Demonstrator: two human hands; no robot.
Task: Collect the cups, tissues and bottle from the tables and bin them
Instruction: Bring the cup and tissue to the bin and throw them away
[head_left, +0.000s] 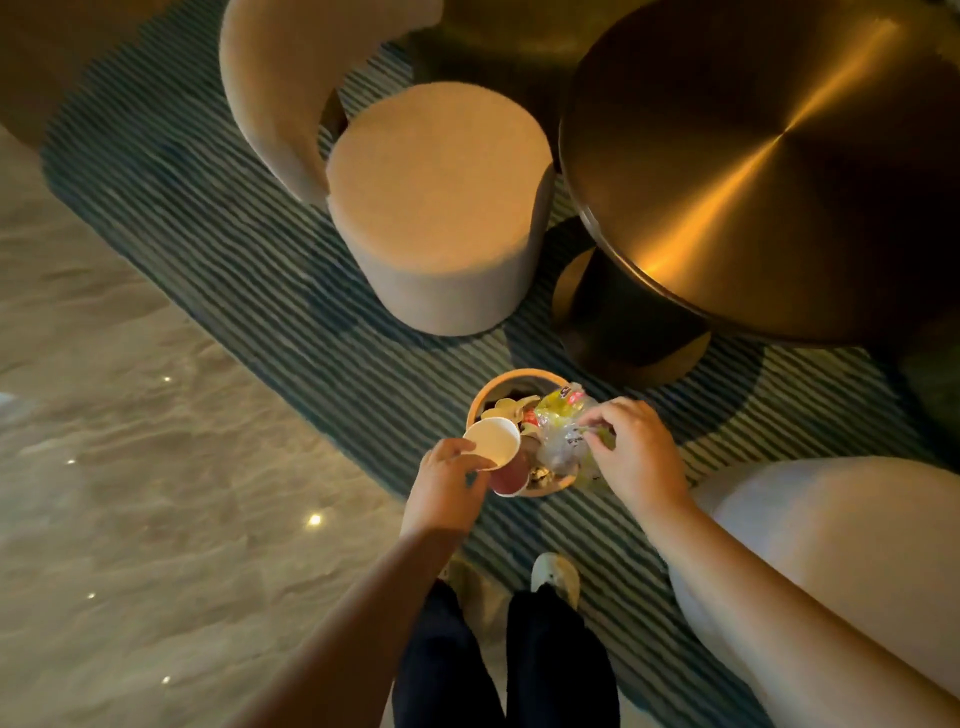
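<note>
A small round orange bin (511, 379) stands on the striped carpet just in front of my feet, packed with crumpled tissues and wrappers. My left hand (445, 488) pinches the rim of a white paper cup (492, 443) over the bin's left edge. A second, reddish cup (508, 479) lies just below it in the bin. My right hand (636, 454) grips a crumpled clear plastic bottle (563, 436) with a yellow and red label, pressed into the right side of the bin.
A round brass table (769, 171) on a dark pedestal stands far right. A beige round stool (441, 208) and a curved chair back (280, 88) are beyond the bin. A pale cushioned seat (831, 561) is at my right. Glossy marble floor (130, 493) spreads left.
</note>
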